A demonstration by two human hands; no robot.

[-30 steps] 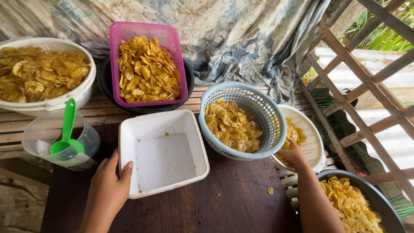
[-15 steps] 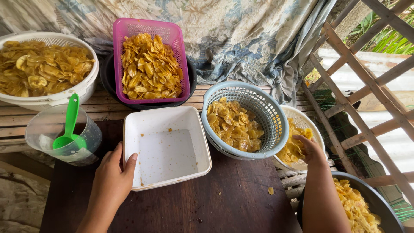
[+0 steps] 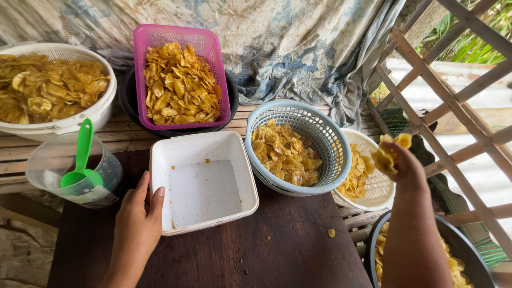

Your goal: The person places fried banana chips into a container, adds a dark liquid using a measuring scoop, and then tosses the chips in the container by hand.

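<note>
My left hand (image 3: 137,220) rests against the left rim of an empty white square tub (image 3: 201,181) on the dark table. My right hand (image 3: 402,162) is raised over a white basket (image 3: 373,189) at the right, closed on a handful of yellow chips (image 3: 388,152). A pale blue basket (image 3: 325,133) half full of chips sits tilted between the tub and the white basket.
A pink basket (image 3: 181,37) heaped with chips sits in a black bowl at the back. A large white basket (image 3: 80,120) of chips is far left. A clear jug (image 3: 72,170) holds a green scoop (image 3: 81,154). A dark pan (image 3: 464,240) of chips is bottom right. Wooden lattice (image 3: 453,106) stands on the right.
My right hand has lifted out of the white basket with a handful of chips. My left hand stays on the tub's rim.
</note>
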